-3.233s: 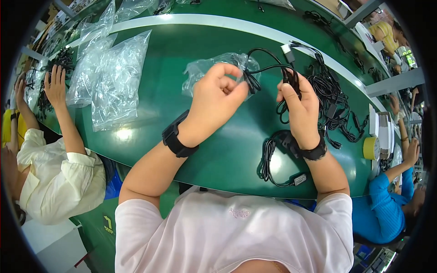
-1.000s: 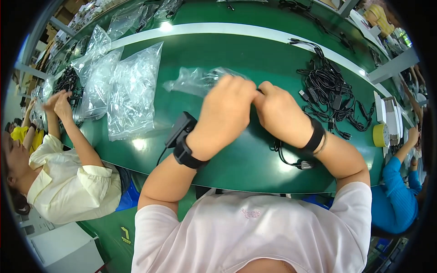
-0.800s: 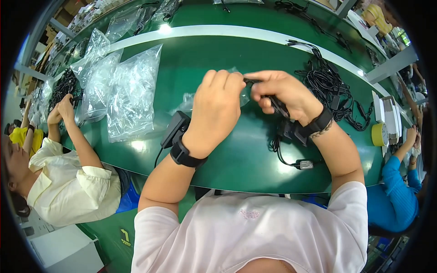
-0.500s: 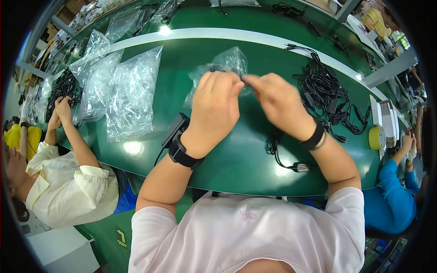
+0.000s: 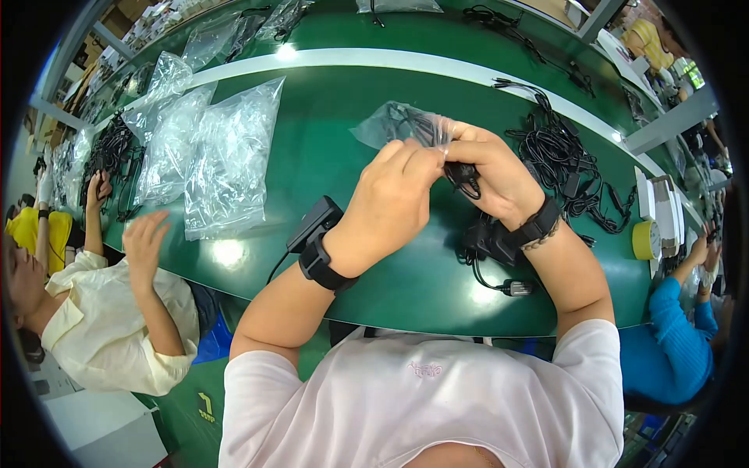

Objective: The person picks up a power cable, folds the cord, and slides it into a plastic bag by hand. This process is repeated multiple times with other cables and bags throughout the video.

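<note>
Over the middle of the table, my left hand (image 5: 392, 193) pinches the edge of a clear plastic bag (image 5: 373, 129), its fingers closed. Dark coils show through the film. My right hand (image 5: 499, 173), close beside it, has its fingers closed around a coiled black cable (image 5: 463, 179), which sits partly in the bag's mouth and partly hangs out below the fingers. The fingertips of both hands nearly meet at the bag. Beneath my right wrist lies a black power adapter (image 5: 488, 239), with a short lead and grey-ended connector (image 5: 516, 288) on the tabletop.
Clear bags (image 5: 230, 160) lie in a stack to the left. A tangled pile of black cables (image 5: 566, 156) lies at the right, near a yellow tape roll (image 5: 645, 239) and white boxes (image 5: 665, 207). A white strip (image 5: 374, 57) crosses the green table; co-workers sit on both sides.
My right hand has turned palm up and now shows the black cable in its grip. The bag has shifted right and cable shows inside it. The left co-worker's hands have moved apart.
</note>
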Action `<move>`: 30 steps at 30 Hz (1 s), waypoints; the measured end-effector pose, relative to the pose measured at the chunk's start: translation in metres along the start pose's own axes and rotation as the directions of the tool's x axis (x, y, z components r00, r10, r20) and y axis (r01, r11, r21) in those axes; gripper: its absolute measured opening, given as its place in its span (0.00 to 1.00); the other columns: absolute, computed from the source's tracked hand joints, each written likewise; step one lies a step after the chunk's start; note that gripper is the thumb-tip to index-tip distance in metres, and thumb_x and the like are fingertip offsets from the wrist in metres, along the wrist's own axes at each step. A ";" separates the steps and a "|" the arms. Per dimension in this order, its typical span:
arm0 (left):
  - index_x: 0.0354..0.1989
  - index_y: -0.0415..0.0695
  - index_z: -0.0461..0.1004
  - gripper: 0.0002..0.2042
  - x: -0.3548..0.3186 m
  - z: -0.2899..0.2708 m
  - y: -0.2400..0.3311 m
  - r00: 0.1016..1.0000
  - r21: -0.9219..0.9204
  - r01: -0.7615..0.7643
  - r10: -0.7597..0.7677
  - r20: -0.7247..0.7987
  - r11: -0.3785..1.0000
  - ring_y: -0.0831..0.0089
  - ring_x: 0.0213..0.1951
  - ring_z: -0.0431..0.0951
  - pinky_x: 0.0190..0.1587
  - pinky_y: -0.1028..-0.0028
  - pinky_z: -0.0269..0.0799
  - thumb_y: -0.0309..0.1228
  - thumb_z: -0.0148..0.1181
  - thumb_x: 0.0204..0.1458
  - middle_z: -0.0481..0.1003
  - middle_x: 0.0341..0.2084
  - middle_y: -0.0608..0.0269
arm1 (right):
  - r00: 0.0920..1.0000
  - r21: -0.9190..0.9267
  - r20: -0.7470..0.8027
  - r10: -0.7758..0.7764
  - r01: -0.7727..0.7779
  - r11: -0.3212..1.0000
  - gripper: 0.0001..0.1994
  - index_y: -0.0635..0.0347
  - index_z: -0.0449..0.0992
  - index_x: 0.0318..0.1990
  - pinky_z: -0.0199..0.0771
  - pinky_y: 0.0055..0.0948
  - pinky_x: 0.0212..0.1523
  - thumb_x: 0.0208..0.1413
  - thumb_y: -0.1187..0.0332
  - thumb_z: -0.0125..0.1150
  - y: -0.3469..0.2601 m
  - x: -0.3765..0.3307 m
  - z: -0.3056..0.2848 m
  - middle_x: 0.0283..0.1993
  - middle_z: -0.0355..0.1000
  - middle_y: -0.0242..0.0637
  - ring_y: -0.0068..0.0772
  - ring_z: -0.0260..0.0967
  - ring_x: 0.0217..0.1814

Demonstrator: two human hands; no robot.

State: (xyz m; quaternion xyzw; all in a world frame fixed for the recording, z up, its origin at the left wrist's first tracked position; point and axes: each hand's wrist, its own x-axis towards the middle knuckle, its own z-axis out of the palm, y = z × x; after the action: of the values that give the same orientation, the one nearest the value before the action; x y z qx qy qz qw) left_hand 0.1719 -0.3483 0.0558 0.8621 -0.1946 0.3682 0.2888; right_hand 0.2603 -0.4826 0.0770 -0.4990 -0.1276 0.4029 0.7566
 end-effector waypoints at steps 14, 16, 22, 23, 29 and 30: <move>0.29 0.38 0.66 0.03 -0.007 0.011 0.001 0.936 -0.421 0.335 -0.351 0.043 0.843 0.67 0.22 0.68 0.25 0.73 0.64 0.24 0.51 0.50 0.68 0.20 0.60 | 0.991 0.034 -0.065 -0.115 0.117 0.993 0.19 0.71 0.66 0.50 0.66 0.22 0.41 0.50 0.73 0.49 0.002 0.002 0.013 0.42 0.68 0.39 0.25 0.66 0.40; 0.29 0.38 0.66 0.03 -0.007 0.009 0.002 0.859 -0.600 0.438 -0.508 0.060 0.670 0.79 0.20 0.64 0.23 0.79 0.61 0.24 0.50 0.52 0.67 0.18 0.65 | 0.983 0.067 0.172 -0.071 0.060 0.996 0.30 0.76 0.55 0.56 0.57 0.28 0.56 0.44 0.73 0.51 -0.007 0.000 -0.001 0.55 0.59 0.44 0.32 0.58 0.55; 0.32 0.39 0.65 0.03 -0.005 0.000 0.005 0.855 -0.708 0.434 -0.503 0.128 0.557 0.84 0.22 0.62 0.25 0.83 0.60 0.26 0.49 0.54 0.66 0.21 0.68 | 0.905 -0.245 0.372 -0.205 0.309 0.919 0.37 0.72 0.47 0.62 0.45 0.29 0.63 0.41 0.81 0.54 -0.013 -0.012 -0.002 0.62 0.52 0.44 0.32 0.48 0.65; 0.29 0.39 0.66 0.04 -0.004 0.000 0.007 0.858 -0.734 0.403 -0.504 0.095 0.547 0.82 0.19 0.62 0.23 0.81 0.60 0.25 0.50 0.53 0.66 0.17 0.67 | 0.888 -0.422 0.343 -0.306 0.437 0.795 0.36 0.70 0.45 0.62 0.46 0.28 0.62 0.43 0.83 0.51 -0.011 -0.012 0.000 0.64 0.48 0.44 0.30 0.47 0.65; 0.29 0.38 0.66 0.06 -0.004 0.000 0.009 0.991 -0.405 0.134 -0.128 0.041 0.905 0.82 0.24 0.64 0.28 0.82 0.62 0.28 0.52 0.53 0.67 0.23 0.67 | 0.834 -0.864 0.095 -0.544 0.340 0.371 0.08 0.69 0.76 0.36 0.70 0.22 0.37 0.47 0.78 0.54 -0.017 -0.010 0.020 0.40 0.75 0.42 0.20 0.69 0.39; 0.29 0.38 0.66 0.06 -0.004 0.003 0.010 0.995 -0.383 0.096 -0.092 0.028 0.919 0.82 0.24 0.64 0.28 0.82 0.62 0.28 0.52 0.53 0.67 0.23 0.67 | 0.833 -0.865 0.095 -0.545 0.340 0.369 0.08 0.69 0.76 0.36 0.70 0.22 0.37 0.47 0.78 0.54 -0.016 -0.009 0.020 0.40 0.75 0.42 0.20 0.69 0.39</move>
State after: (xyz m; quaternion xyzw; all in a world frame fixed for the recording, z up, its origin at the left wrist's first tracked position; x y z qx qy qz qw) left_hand 0.1658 -0.3575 0.0544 0.7991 -0.2227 0.3046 0.4681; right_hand 0.2504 -0.4789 0.1014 -0.7898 -0.3591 0.0119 0.4972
